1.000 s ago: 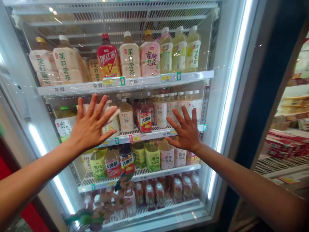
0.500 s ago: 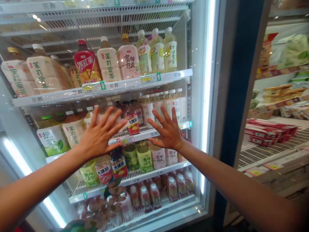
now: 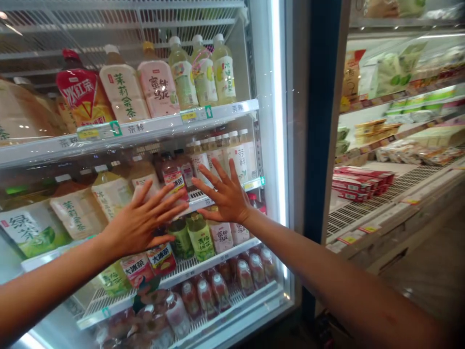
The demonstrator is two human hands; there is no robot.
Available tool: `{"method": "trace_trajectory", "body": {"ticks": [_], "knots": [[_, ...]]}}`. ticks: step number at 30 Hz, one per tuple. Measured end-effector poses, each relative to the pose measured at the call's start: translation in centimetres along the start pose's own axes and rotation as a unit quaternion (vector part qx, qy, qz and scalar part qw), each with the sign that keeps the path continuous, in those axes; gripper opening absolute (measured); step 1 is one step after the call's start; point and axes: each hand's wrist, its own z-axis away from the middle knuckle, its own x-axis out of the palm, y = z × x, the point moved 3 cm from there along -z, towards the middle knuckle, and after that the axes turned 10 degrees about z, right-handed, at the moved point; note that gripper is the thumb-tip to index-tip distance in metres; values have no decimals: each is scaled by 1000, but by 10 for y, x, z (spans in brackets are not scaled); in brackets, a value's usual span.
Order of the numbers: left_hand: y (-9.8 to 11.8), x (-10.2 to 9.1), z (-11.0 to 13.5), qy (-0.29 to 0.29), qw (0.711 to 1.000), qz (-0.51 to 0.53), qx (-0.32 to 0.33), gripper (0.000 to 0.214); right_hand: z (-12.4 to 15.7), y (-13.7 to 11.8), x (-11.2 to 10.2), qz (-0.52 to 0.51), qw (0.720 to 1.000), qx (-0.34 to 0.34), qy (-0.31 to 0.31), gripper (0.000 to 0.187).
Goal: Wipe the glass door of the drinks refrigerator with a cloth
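A lit drinks cooler fills the left of the view, its glass door between me and the shelves. My left hand lies flat on the glass with fingers spread, over the second shelf's tea bottles. My right hand is also flat and spread on the glass, just right of the left one. Neither hand holds anything. Behind the glass stand a red iced-tea bottle, a pink peach oolong bottle and pale green bottles on the top shelf.
A dark blue cooler frame post stands right of the door. Beyond it is an open chiller with red boxes on a wire shelf and packaged food above. Lower shelves hold several small bottles. Brown floor shows at the bottom right.
Both hands have stayed flat on the glass while the view swung right. The cooler shifted left in the frame, and the hands drew closer together.
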Motion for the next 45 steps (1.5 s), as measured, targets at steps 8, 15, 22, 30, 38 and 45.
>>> {"method": "trace_trajectory", "body": {"ticks": [8, 15, 22, 30, 38, 45], "knots": [[-40, -41, -14, 54, 987, 4, -152, 75, 0, 0, 1, -7, 1000, -2, 18, 96], [-32, -30, 20, 16, 998, 16, -59, 73, 1, -1, 0, -10, 1000, -4, 14, 97], [-33, -25, 62, 32, 992, -18, -124, 87, 0, -2, 0, -1, 1000, -18, 22, 95], [-84, -61, 92, 83, 971, -53, -219, 83, -23, -5, -21, 1, 998, -51, -23, 91], [-72, -46, 101, 0, 996, -71, -50, 82, -164, 18, -35, 36, 993, -115, -14, 91], [-137, -101, 80, 162, 941, -97, -281, 80, -180, 30, -15, 36, 989, -141, -5, 94]]}}
